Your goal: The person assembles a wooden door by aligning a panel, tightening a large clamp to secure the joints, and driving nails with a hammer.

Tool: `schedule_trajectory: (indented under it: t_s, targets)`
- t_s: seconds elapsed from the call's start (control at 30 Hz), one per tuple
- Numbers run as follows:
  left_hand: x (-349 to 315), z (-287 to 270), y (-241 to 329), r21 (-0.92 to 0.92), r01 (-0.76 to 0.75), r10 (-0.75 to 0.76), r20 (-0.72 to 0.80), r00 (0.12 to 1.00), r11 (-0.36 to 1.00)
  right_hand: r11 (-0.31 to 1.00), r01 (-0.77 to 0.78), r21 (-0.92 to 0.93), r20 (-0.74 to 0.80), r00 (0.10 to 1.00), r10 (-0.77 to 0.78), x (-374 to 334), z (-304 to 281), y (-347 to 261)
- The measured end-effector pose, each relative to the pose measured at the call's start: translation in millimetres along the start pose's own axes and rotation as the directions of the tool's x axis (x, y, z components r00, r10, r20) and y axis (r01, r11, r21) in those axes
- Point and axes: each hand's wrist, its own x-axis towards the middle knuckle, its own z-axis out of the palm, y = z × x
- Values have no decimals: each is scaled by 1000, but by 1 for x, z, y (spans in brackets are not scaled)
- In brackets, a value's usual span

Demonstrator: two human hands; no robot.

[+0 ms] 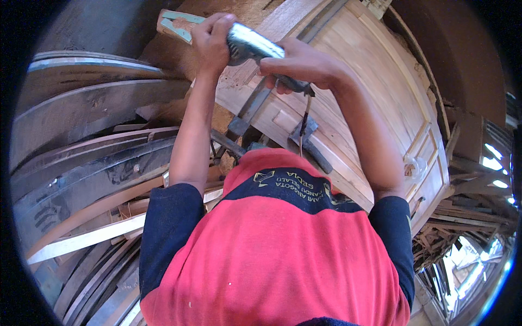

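Note:
A corded hand-held power tool with a shiny grey-green body (254, 42) lies in both my hands, above a pale wooden panelled door (375, 70). My left hand (213, 42) is closed around its far-left end, which hides the working head. Around the rear handle wraps my right hand (307, 62), thumb on top and fingers curled below. A cable (305, 117) drops from the handle toward me. Past my left hand shows a strip of wood with pale-green paint (176, 24). I cannot tell whether the tool touches the wood.
Dark metal bar clamps (254, 101) cross the door, one with a clamp head (310, 133) near my chest. A clear glass-like object (415, 169) sits by the door's right edge. Long boards (92, 103) lean on the left; scrap wood (462, 217) is heaped at right.

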Motion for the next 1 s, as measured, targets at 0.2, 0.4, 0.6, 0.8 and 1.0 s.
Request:
schedule_trajectory:
  t_s: [0.2, 0.4, 0.6, 0.8, 1.0]
  targets:
    - [59, 80, 52, -177, -139, 159, 104, 982, 974, 999, 26, -44, -319, 947, -39, -49, -63, -20]
    - [109, 127, -53, 18, -266, 265, -156, 951, 964, 1000, 1, -14, -603, 798, -9, -67, -176, -56]
    - [54, 141, -234, 846, 38, -185, 72, 980, 531, 978, -8, 207, -705, 692, 155, -33, -302, -91]
    - [19, 129, -268, 939, -54, -205, 130, 970, 340, 934, -58, 352, -715, 628, 308, 63, -373, -31]
    - [24, 134, -259, 955, -66, -227, 135, 964, 290, 931, -11, 365, -662, 700, 268, 109, -420, 48]
